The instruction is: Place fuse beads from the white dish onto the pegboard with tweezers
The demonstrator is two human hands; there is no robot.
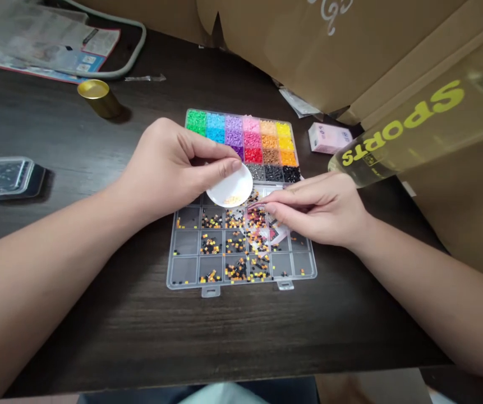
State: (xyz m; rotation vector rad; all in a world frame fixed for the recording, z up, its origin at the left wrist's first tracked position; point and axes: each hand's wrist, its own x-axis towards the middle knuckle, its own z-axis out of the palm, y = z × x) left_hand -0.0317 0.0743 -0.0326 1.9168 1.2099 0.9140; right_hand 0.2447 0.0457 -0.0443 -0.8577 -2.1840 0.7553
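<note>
Between thumb and fingers, my left hand [182,163] pinches a small round white dish [235,184] with a few pale orange bits near its lower edge. My right hand [321,210] is closed on thin reddish tweezers [257,205], whose tip points left, just below and right of the dish. Both hands are above an open bead box. Its clear lid [186,241] lies nearest me and holds scattered black, orange and yellow beads. The back half [294,151] has compartments sorted by colour, from green and blue to red, yellow and black.
A gold tin [100,100] and a lidded black container [8,178] stand on the left. Papers and a plastic bag [47,45] lie behind. At the right are a pink box [329,138], a large bottle marked SPORTS [426,123] and cardboard [300,50].
</note>
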